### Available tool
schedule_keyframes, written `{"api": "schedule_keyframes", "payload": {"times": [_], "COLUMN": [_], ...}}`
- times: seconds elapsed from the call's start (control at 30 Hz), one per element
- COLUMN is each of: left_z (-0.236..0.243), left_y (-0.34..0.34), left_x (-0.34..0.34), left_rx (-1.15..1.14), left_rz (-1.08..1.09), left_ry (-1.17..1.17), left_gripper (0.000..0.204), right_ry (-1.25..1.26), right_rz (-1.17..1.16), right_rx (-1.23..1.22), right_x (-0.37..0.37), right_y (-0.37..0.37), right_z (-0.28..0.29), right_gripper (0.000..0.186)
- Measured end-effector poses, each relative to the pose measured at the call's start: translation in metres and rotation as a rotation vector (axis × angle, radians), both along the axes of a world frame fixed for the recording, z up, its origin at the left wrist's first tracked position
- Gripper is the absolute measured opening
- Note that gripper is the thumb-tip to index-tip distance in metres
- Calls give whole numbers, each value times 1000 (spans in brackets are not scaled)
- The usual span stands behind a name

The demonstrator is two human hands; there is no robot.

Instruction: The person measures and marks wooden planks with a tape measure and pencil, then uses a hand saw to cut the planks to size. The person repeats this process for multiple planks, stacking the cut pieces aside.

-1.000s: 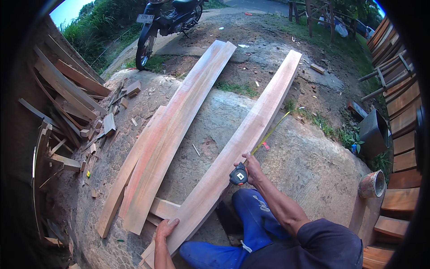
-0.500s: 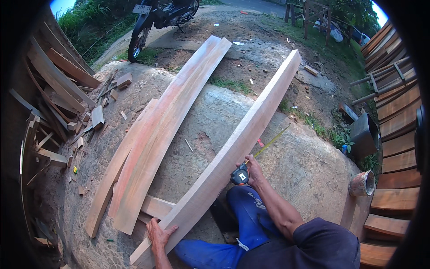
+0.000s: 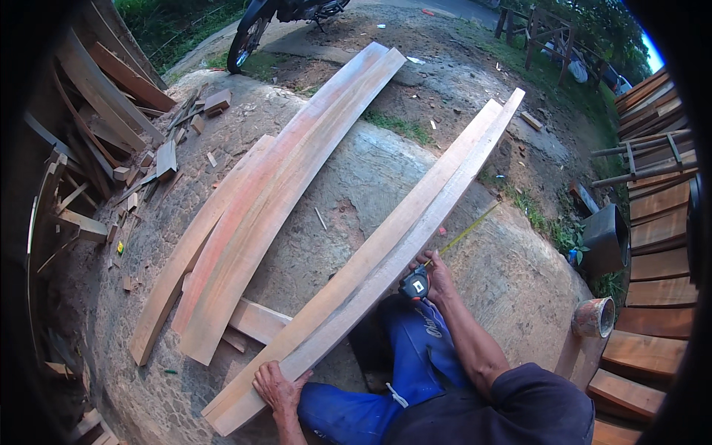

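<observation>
A long, slightly curved wooden beam lies slantwise in front of me, its near end by my left knee. My left hand grips it close to that end, fingers over the upper face and thumb toward the near side. In my right hand is a black and orange tape measure, held just right of the beam. Its yellow blade sticks out toward the far right, apart from the wood. To the left lie wide curved boards, one with a reddish stain, and a short wooden block under their near part.
Wood offcuts litter the ground at left, beside leaning planks. A motorbike stands at the far left. On the right are a paint-spattered bucket, a dark square container and a row of stacked boards.
The beam has rolled in my left hand, so a broad upper face and a narrower side now show. My right hand still holds the tape measure with its blade out. The view has shifted.
</observation>
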State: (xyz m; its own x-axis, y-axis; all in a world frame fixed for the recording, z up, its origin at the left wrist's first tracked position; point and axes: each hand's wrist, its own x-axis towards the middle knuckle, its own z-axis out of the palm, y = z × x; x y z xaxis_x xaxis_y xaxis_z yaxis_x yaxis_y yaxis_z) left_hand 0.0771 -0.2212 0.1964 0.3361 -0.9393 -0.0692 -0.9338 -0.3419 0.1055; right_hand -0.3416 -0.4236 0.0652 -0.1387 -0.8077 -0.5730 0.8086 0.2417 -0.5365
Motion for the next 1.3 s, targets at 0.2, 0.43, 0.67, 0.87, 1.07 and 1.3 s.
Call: {"api": "schedule_keyframes", "payload": {"times": [0.2,0.43,0.67,0.87,1.07,1.3], "left_z": [-12,-10,2,-10,-41,-55], "left_y": [9,4,-45,-65,-90,-64], "left_x": [9,18,57,66,74,13], "left_rx": [-153,-88,217,198,291,-204], "left_rz": [-60,-44,17,46,127,146], "left_ry": [44,136,327,236,310,128], "left_gripper": [72,84,90,97,94,86], "right_ry": [30,148,44,61,148,263], "right_rz": [95,152,215,310,318,454], "right_rx": [-8,22,-52,-69,-49,-36], "right_x": [-19,-34,-36,-23,-7,49], "right_y": [-2,-24,-37,-35,3,55], "right_z": [-8,-23,-21,-15,-3,39], "right_gripper": [47,49,36,32,33,45]}}
